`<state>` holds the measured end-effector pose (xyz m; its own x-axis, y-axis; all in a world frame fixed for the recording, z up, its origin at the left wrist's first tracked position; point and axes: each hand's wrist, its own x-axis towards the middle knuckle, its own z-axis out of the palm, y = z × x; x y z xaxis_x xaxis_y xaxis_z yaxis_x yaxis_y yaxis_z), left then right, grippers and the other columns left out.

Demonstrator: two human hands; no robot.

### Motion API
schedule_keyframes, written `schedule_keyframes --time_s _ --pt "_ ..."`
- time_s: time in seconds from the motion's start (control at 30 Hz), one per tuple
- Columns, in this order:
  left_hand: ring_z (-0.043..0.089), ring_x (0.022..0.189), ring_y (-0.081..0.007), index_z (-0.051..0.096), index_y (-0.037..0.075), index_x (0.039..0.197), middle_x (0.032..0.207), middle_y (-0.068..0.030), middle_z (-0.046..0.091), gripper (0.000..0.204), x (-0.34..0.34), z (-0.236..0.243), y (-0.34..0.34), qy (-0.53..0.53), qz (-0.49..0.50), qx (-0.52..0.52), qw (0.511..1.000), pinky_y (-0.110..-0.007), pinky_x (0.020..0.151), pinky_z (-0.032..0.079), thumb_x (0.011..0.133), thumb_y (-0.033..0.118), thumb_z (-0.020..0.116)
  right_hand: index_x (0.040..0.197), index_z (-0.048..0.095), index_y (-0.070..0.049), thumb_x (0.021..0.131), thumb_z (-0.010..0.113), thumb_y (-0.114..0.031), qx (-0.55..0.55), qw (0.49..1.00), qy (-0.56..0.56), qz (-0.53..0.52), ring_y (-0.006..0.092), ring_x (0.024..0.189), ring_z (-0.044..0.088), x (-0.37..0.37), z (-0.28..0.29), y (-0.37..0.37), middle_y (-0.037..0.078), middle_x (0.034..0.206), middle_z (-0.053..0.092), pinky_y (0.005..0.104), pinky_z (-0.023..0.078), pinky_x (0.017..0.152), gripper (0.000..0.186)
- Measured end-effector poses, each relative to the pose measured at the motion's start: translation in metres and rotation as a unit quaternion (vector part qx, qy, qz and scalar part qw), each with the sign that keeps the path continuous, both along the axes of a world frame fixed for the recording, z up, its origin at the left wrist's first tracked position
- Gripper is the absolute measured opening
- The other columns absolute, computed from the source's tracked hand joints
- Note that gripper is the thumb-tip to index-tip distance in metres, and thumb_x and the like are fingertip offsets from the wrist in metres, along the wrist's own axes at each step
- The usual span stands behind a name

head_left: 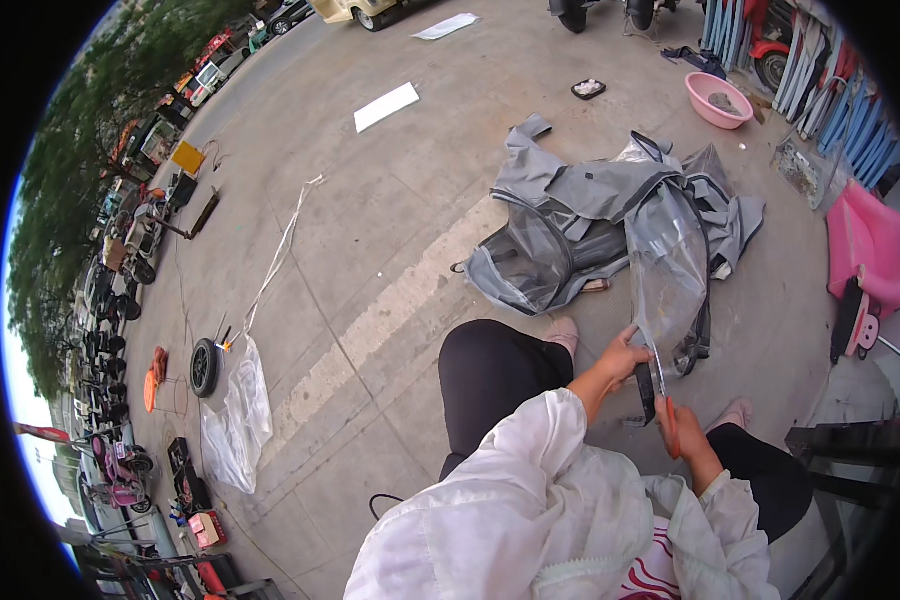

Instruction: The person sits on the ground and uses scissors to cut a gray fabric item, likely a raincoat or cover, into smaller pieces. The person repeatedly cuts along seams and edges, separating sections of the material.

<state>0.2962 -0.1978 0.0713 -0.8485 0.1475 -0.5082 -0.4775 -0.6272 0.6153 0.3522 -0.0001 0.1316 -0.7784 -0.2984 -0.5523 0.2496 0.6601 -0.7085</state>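
Note:
A large grey fabric cover [610,190] with clear plastic panels lies crumpled on the ground in front of my legs. Its clear panel [668,268] stretches toward me, and my left hand [620,360] is closed on the near edge of it. A black strip [646,392] hangs just below those fingers. My right hand [692,445] grips orange-handled scissors [671,425], whose blades point up at the plastic beside my left hand. The blades partly overlap the strip and sheet, so whether they are open is hard to make out.
A pink basin [718,101] and a small black tray [588,89] sit beyond the cover. At right stands a pink plastic seat [870,245]. Leftward lie a clear plastic sheet [238,420], a small wheel [204,368] and a white board [386,107]. Parked scooters line the far left.

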Motion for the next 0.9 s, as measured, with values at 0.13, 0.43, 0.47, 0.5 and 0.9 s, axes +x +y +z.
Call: schedule_keyframes --time_s 0.13,0.43,0.47,0.5,0.9 --pt "0.062 0.077 -0.0165 0.022 0.007 0.147 0.086 -0.0092 0.062 0.081 -0.004 0.004 -0.004 0.009 -0.021 -0.015 1.000 -0.028 0.071 0.050 0.077 -0.009 0.061 0.090 0.054 -0.001 0.087 0.049 -0.063 -0.188 0.950 -0.228 -0.107 0.0137 0.058 0.051 -0.009 0.026 0.000 0.002 0.064 0.047 0.0255 0.043 0.055 0.062" --pt "0.062 0.089 -0.0196 0.005 0.007 0.149 0.104 -0.0166 0.060 0.093 -0.006 0.029 -0.018 0.025 -0.057 0.006 0.998 -0.031 0.080 0.050 0.078 -0.008 0.062 0.091 0.050 -0.006 0.090 0.032 -0.068 -0.327 0.890 -0.301 -0.100 0.0125 0.063 0.048 -0.018 0.006 0.004 0.001 0.073 0.046 0.0287 0.048 0.062 0.065" --pt "0.062 0.088 -0.0194 0.005 0.008 0.149 0.104 -0.0163 0.060 0.093 -0.005 0.029 -0.018 0.021 -0.062 0.007 0.998 -0.031 0.078 0.050 0.078 -0.008 0.062 0.090 0.050 -0.006 0.090 0.031 -0.069 -0.329 0.892 -0.295 -0.098 0.0123 0.061 0.047 -0.018 0.005 0.002 0.001 0.072 0.045 0.0287 0.048 0.061 0.065" --pt "0.062 0.087 -0.0192 0.005 0.008 0.150 0.105 -0.0160 0.060 0.093 -0.003 0.030 -0.017 0.019 -0.066 0.009 0.998 -0.030 0.077 0.050 0.078 -0.008 0.063 0.089 0.049 -0.006 0.090 0.031 -0.069 -0.330 0.894 -0.288 -0.095 0.0122 0.060 0.047 -0.018 0.004 0.001 0.001 0.071 0.045 0.0286 0.048 0.060 0.065" --pt "0.063 0.087 -0.0165 0.015 0.011 0.149 0.100 -0.0101 0.062 0.083 0.001 0.033 -0.019 0.014 -0.117 -0.045 0.992 -0.029 0.076 0.051 0.082 -0.006 0.060 0.082 0.044 -0.009 0.088 0.029 -0.073 -0.340 0.891 -0.274 -0.123 0.0087 0.044 0.037 -0.028 0.010 -0.020 -0.002 0.058 0.037 0.0253 0.040 0.041 0.066"
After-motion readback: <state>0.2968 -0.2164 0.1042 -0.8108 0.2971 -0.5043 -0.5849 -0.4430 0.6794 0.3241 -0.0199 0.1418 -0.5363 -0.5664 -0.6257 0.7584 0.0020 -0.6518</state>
